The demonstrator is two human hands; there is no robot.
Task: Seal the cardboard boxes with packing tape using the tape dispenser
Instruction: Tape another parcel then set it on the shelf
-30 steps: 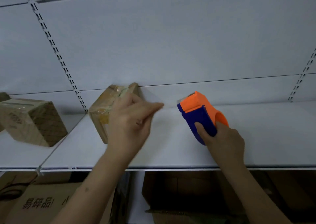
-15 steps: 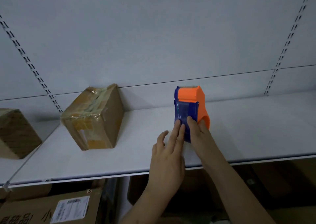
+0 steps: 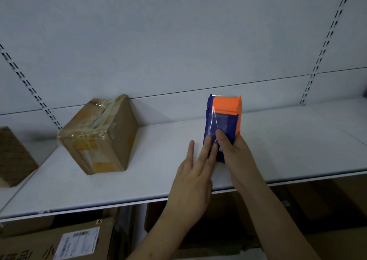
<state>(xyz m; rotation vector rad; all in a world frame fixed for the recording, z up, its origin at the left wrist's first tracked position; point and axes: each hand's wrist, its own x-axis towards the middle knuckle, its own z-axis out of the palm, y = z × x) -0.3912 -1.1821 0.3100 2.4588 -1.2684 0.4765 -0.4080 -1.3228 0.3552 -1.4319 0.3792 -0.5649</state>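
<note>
An orange and blue tape dispenser [image 3: 224,118] is held upright over the white shelf [image 3: 158,176], its toothed blade at the top. My right hand [image 3: 236,156] grips its lower body, thumb on the blue front. A strip of clear tape lies down the blue face. My left hand [image 3: 195,172] has straight fingers, and the tips of two of them press on the tape's lower end. A taped cardboard box [image 3: 99,134] sits on the shelf to the left, apart from both hands.
A second cardboard box [image 3: 14,156] sits at the left edge on the neighbouring shelf. Below the shelf are more cartons, one with a white label [image 3: 76,242]. Slotted uprights run up the white back wall. The shelf's right part is bare.
My left hand left the taped box and came across to the dispenser, where its fingertips now press the tape. My right hand turned the dispenser upright and a little nearer.
</note>
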